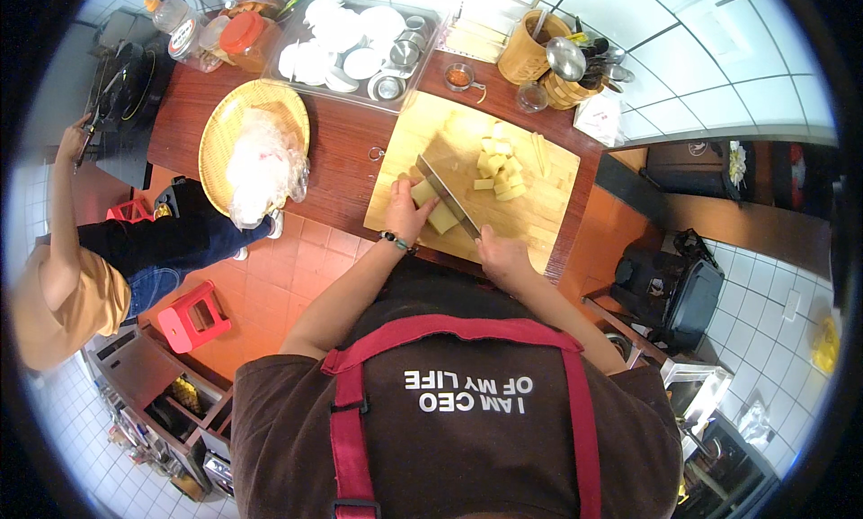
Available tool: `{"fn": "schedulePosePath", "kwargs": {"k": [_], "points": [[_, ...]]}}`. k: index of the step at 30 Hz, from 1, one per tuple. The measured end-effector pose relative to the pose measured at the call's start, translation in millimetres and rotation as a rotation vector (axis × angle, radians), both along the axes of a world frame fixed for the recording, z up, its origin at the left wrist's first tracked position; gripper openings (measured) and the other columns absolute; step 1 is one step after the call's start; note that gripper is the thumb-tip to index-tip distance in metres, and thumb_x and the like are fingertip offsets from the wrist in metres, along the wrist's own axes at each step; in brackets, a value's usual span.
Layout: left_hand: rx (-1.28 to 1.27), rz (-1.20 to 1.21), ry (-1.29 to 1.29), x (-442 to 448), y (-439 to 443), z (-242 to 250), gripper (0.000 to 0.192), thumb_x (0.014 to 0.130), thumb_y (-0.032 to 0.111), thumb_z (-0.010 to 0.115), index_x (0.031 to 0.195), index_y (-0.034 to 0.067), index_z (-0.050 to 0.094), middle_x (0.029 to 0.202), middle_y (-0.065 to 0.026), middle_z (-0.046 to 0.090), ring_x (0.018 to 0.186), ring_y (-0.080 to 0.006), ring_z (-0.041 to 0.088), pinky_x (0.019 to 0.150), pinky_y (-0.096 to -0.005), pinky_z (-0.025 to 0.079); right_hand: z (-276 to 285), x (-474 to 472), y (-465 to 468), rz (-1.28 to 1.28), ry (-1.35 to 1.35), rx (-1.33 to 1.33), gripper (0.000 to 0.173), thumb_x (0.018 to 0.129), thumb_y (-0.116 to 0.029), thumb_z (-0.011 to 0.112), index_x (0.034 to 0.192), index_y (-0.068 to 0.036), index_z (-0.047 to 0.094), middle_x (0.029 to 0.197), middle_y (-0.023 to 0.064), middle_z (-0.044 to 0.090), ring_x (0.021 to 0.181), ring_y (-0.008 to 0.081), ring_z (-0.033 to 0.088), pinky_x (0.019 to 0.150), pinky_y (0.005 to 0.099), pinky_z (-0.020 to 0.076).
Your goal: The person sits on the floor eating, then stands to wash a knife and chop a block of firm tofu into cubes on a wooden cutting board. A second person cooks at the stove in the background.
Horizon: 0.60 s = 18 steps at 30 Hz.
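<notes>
On a wooden cutting board [539,229] lies a pale yellow block of food [441,217], perhaps potato. My left hand [406,212] presses it down, fingers on its left side and thumb near the blade. My right hand [504,255] grips the handle of a broad kitchen knife [448,199], whose blade runs slantwise along the block's right side. Whether the edge has gone into the block cannot be told from above. Right of the blade sits a pile of cut yellow chunks [500,165], with a few thin strips [541,155] beside it.
A woven basket [214,128] holding a plastic bag overhangs the counter's front edge at left. Behind stand a clear tray [270,74] of white dishes, a small cup of red seasoning [459,77] and utensil holders [529,50]. Another person [74,276] holds a pan at far left, near a red stool [195,317].
</notes>
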<state>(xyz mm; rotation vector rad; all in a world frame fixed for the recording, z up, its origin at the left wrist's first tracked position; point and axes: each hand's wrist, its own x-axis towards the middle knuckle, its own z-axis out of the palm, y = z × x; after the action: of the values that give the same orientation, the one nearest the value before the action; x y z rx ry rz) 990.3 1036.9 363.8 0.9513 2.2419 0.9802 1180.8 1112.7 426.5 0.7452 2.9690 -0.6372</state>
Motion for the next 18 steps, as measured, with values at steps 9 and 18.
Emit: {"fn": "schedulePosePath", "kwargs": {"k": [9, 18], "points": [[0.020, -0.017, 0.001, -0.3, -1.2, -2.3, 0.044, 0.071, 0.020, 0.070, 0.102, 0.003, 0.044, 0.100, -0.0165, 0.047, 0.090, -0.0337, 0.051, 0.075, -0.0396, 0.045, -26.8, -9.4, -0.9, -0.015, -0.075, -0.064, 0.017, 0.086, -0.018, 0.044, 0.086, -0.002, 0.040, 0.052, 0.0140, 0.053, 0.047, 0.0327, 0.054, 0.042, 0.0442, 0.0395], [0.088, -0.115, -0.128, -10.2, -17.2, 0.8, 0.043, 0.072, 0.012, 0.069, 0.109, 0.004, 0.049, 0.105, -0.0141, 0.047, 0.102, -0.0268, 0.045, 0.086, -0.0340, 0.040, -26.6, 9.0, 29.6, -0.101, 0.077, -0.304, 0.024, 0.085, -0.027, 0.047, 0.088, -0.004, 0.048, 0.058, 0.0150, 0.055, 0.046, 0.0303, 0.054, 0.042, 0.0400, 0.0407]]}}
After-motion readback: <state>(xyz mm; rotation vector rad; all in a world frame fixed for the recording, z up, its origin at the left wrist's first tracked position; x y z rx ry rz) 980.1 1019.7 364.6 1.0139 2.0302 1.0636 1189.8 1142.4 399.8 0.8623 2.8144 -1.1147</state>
